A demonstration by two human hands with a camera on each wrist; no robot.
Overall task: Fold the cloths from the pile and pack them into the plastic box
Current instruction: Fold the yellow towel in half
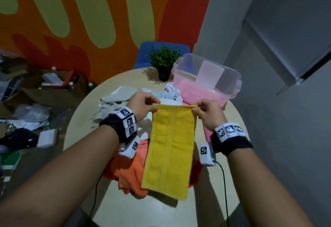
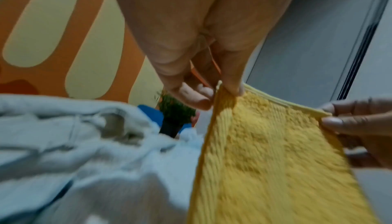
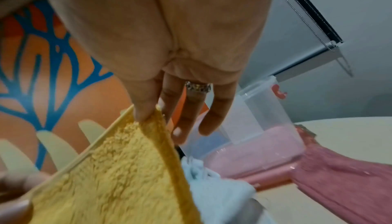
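A yellow terry cloth (image 1: 170, 144) hangs as a long strip above the round table, held up by its two top corners. My left hand (image 1: 143, 106) pinches the left corner and my right hand (image 1: 207, 114) pinches the right corner. The left wrist view shows the yellow cloth (image 2: 275, 152) pinched under my left fingers (image 2: 232, 83); the right wrist view shows the yellow cloth (image 3: 118, 174) pinched by my right fingers (image 3: 144, 110). The pile of cloths (image 1: 125, 164), orange, white and grey, lies beneath. The clear plastic box (image 1: 231, 76) stands at the back right with pink cloth inside.
A potted green plant (image 1: 163, 62) stands at the table's far edge beside the box, with a blue chair (image 1: 143, 55) behind it. A pink cloth (image 3: 339, 177) lies by the box. Cardboard and clutter (image 1: 32, 101) cover the floor on the left. Cables hang from both wrists.
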